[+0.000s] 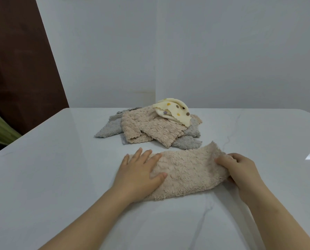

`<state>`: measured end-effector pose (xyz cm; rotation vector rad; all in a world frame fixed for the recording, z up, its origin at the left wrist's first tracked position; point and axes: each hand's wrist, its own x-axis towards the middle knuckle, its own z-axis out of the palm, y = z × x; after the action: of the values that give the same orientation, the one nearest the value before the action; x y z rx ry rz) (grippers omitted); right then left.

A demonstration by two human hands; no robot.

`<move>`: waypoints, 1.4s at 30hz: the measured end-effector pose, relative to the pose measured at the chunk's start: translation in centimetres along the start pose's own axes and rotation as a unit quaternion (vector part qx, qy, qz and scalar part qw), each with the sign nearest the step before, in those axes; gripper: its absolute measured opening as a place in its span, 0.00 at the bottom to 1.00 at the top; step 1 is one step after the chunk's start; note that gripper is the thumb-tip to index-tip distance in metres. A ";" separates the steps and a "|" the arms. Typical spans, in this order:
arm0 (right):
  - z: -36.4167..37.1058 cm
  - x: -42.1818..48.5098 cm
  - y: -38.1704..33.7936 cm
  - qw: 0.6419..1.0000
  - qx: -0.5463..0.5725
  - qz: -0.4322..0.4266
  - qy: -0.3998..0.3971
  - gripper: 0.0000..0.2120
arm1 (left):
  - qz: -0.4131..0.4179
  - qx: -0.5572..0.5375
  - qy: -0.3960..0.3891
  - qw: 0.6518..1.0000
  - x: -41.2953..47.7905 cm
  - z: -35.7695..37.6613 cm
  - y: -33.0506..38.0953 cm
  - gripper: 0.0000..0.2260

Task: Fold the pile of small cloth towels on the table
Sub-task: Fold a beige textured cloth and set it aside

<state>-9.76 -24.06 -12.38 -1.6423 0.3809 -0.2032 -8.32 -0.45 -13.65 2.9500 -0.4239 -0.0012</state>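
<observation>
A fluffy beige towel [188,170] lies on the white table [60,177] in front of me. My left hand [141,172] rests flat on its left end, fingers straight and spread. My right hand [239,170] grips the towel's right end, fingers curled round the bunched edge. Behind it sits a loose pile of towels [147,129]: beige and grey ones, with a cream towel with coloured dots [174,110] crumpled on top.
The glossy table runs wide on both sides; its left edge slants toward the back. A grey wall stands right behind the pile. A dark brown panel [15,69] and something green [0,127] lie beyond the table's left edge.
</observation>
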 end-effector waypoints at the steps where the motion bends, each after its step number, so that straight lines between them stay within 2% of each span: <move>1: 0.3 -0.1 0.0 1.000 0.027 0.002 0.004 0.03 | -0.002 0.007 -0.006 1.000 -0.3 0.1 -0.5 0.27; 4: 1.4 -0.8 -0.1 0.997 0.078 -0.004 0.006 0.05 | -0.009 0.012 -0.038 0.999 -1.1 1.1 -1.4 0.28; 6: 2.2 -1.3 -0.5 0.996 0.086 -0.033 0.017 0.07 | -0.013 -0.005 -0.034 0.999 -1.1 1.6 -1.6 0.27; 10: 4.6 -2.0 -1.8 0.993 0.054 -0.104 0.025 0.07 | -0.011 -0.037 0.004 0.999 -1.2 1.7 -1.7 0.26; 12: 6.3 -2.4 -2.4 0.990 0.032 -0.136 0.019 0.07 | -0.017 -0.099 0.069 0.993 -1.3 1.5 -1.9 0.24; 13: 7.1 -2.7 -2.6 0.988 0.018 -0.152 0.013 0.06 | -0.027 -0.153 0.124 0.980 -1.4 1.3 -2.1 0.22; 15: 8.8 -3.4 -2.8 0.984 -0.016 -0.178 -0.003 0.03 | -0.066 -0.305 0.206 0.927 -1.8 0.5 -2.5 0.15; 18: 10.9 -4.4 -2.4 0.976 -0.063 -0.205 -0.029 0.03 | -0.117 -0.505 0.178 0.836 -1.9 -0.4 -3.0 0.10; 21: 12.1 -5.4 -1.7 0.960 -0.128 -0.240 -0.069 0.03 | -0.142 -0.586 0.131 0.787 -1.6 -0.8 -3.4 0.09; 26: 13.0 -6.1 -0.5 0.913 -0.243 -0.304 -0.118 0.06 | -0.114 -0.623 0.113 0.766 -1.8 -1.4 -3.0 0.11; 29: 13.2 -6.0 0.2 0.885 -0.285 -0.341 -0.136 0.08 | -0.118 -0.617 0.122 0.768 -1.6 -1.4 -3.2 0.12; 34: 13.3 -6.1 0.6 0.866 -0.308 -0.355 -0.173 0.10 | -0.145 -0.618 0.133 0.761 -1.1 -0.7 -3.2 0.13; 37: 13.1 -6.1 0.1 0.867 -0.273 -0.363 -0.206 0.19 | -0.164 -0.631 0.153 0.743 -0.8 -0.7 -3.4 0.12; 39: 12.2 -5.9 -0.4 0.884 -0.239 -0.359 -0.179 0.23 | -0.171 -0.637 0.159 0.735 -0.7 -0.8 -3.7 0.12; 42: 10.8 -5.1 -0.5 0.897 -0.236 -0.357 -0.106 0.23 | -0.171 -0.627 0.152 0.745 -0.8 -0.9 -4.1 0.08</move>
<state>-10.62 -12.12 -12.64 -2.2118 -0.3970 -0.5033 -7.93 3.80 -13.48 1.5787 0.1681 0.1042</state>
